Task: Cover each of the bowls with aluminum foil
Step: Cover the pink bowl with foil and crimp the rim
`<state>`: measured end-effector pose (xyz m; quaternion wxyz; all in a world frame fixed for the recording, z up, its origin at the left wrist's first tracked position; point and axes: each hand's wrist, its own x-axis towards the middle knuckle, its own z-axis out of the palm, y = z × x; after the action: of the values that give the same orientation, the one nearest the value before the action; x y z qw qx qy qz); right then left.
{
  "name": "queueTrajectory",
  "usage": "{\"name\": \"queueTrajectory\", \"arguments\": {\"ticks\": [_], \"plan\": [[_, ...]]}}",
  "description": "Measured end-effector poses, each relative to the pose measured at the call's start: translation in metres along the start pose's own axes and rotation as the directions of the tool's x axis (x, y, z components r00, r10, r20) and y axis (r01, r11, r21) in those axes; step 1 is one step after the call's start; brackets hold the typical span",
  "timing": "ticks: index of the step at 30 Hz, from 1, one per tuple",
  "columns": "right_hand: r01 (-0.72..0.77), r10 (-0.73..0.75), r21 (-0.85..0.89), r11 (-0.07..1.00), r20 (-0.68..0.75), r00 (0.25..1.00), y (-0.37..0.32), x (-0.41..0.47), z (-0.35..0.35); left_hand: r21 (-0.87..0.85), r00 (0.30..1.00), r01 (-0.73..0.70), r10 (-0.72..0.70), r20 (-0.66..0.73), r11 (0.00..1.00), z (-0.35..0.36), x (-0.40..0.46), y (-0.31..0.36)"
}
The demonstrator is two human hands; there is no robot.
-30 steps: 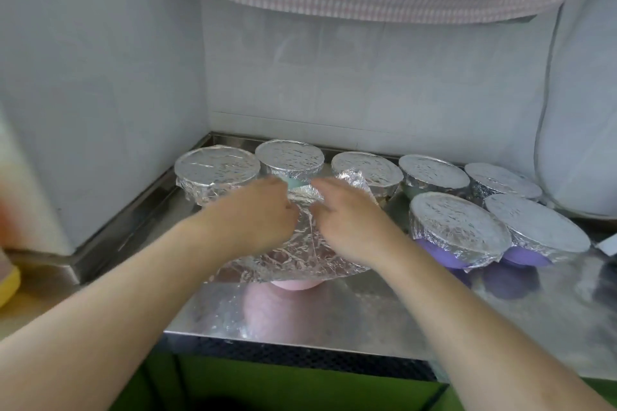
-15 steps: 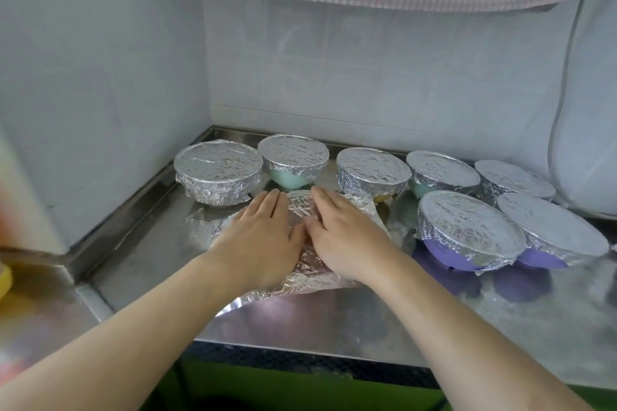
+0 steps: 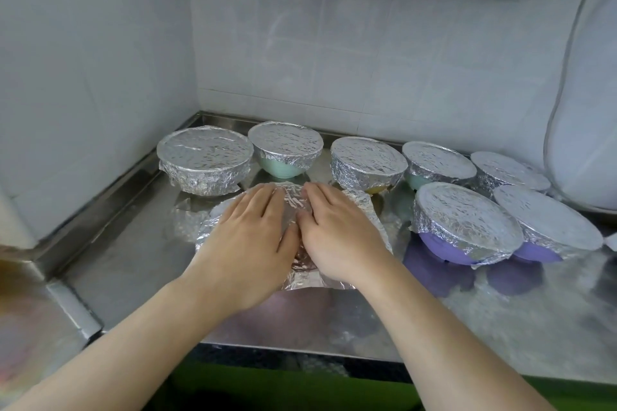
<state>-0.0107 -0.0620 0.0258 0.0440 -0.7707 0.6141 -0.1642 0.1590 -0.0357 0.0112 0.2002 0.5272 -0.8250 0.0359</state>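
L hand and R hand: both flat, fingers extended, palms pressing crinkled silver aluminum foil sheet over a bowl hidden beneath, front-centre on stainless steel counter. Seven foil-covered bowls behind and at right, incl. purple bowl.

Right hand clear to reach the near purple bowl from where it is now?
Probably yes. The right hand lies flat on the foil sheet of the front bowl, and the near purple bowl stands just to its right on the steel counter, with nothing between them.
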Motion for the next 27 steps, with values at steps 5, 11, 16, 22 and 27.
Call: {"name": "queueTrajectory", "arguments": {"ticks": [5,11,16,22,27], "plan": [[-0.007,0.007,-0.015,1.000,0.060,0.998,-0.007,0.002,-0.006,-0.117,0.995,0.101,-0.100,0.013,0.988,-0.004,0.008,-0.003],[0.179,-0.179,0.001,0.984,0.090,0.980,-0.013,0.020,-0.010,-0.091,0.999,0.043,-0.043,-0.002,0.995,-0.005,0.004,-0.004],[0.175,-0.168,-0.080,0.981,0.087,0.982,-0.011,0.021,0.002,-0.006,0.999,0.040,-0.039,0.025,0.999,-0.007,-0.001,0.006],[0.015,-0.024,0.165,0.986,0.052,0.998,-0.012,0.011,-0.017,0.035,0.992,0.097,-0.099,0.082,0.995,-0.008,-0.004,0.018],[-0.075,0.076,0.075,0.994,-0.008,0.997,-0.016,-0.025,-0.002,0.076,0.992,0.090,-0.097,0.086,0.993,-0.010,-0.005,0.017]]}}
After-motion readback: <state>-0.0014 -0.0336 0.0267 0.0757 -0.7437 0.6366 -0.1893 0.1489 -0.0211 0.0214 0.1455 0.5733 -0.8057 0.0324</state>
